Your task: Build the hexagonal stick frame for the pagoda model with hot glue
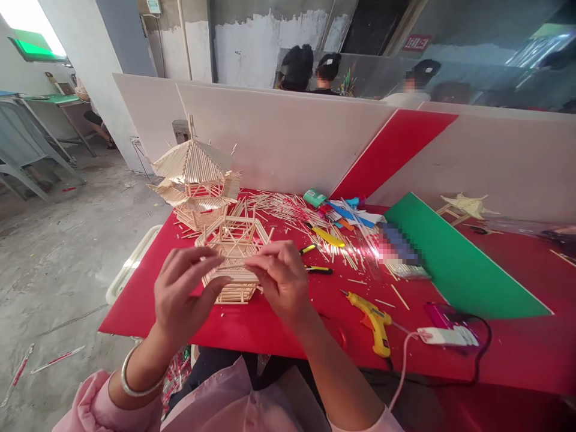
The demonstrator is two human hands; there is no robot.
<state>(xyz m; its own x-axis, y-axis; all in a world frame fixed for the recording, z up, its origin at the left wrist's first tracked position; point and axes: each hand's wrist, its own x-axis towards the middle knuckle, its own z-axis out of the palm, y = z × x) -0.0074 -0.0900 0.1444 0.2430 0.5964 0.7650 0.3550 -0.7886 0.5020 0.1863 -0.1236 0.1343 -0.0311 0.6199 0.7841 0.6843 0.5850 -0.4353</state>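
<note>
My left hand (182,294) and my right hand (281,279) are raised over the near edge of the red table (270,330). Both pinch the ends of one thin wooden stick (234,261) held level between them. Just behind the stick stands a hexagonal frame of wooden sticks (234,252). A finished stick pagoda with a tiered roof (195,180) stands behind it at the table's far left corner.
Loose sticks (288,210) are strewn across the table. A yellow glue gun (375,321) with its cord lies right of my right hand. Yellow cutters (326,237), a green board (450,264), a white partition (288,138) and people behind it.
</note>
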